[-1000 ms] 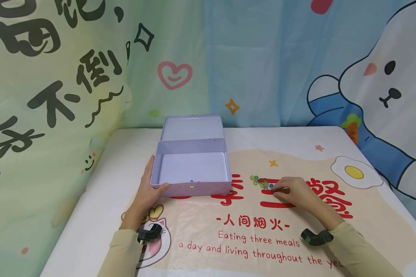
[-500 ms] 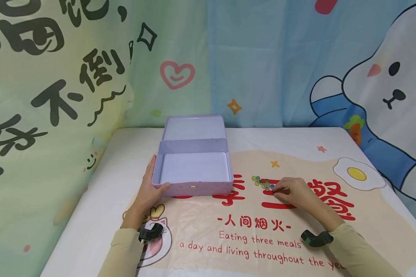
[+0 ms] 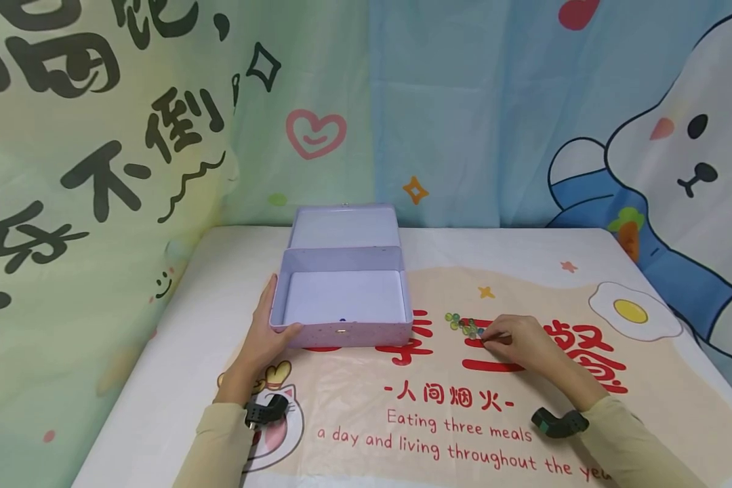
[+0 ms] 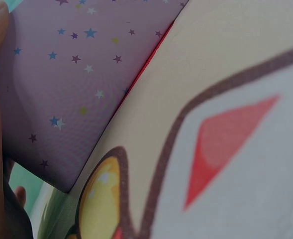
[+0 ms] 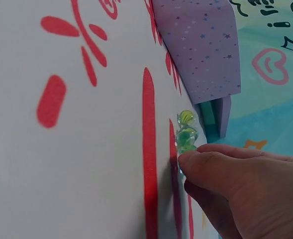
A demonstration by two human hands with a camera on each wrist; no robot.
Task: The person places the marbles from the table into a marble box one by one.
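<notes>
On the left, my left hand [image 3: 271,337] grips the front left corner of an open lilac tin box [image 3: 341,334], thumb over the front wall. The box's star-printed outside [image 4: 81,64] fills the upper left of the left wrist view. One small blue marble [image 3: 342,320] shows just above the front rim, inside the box. To the right, my right hand [image 3: 518,341] has thumb and fingertips together at the near end of a cluster of green and clear glass marbles [image 3: 463,325]. It pinches a bluish marble there, mostly hidden by the thumb in the right wrist view.
The box lid [image 3: 344,227] leans back behind it. A printed cloth [image 3: 439,468] with red lettering covers the table. Behind the table hangs a patterned curtain [image 3: 433,115].
The whole scene has shifted slightly right in the head view. Both hands stay in place. The blue marble in the box dropped from sight half a second ago and shows again now.
</notes>
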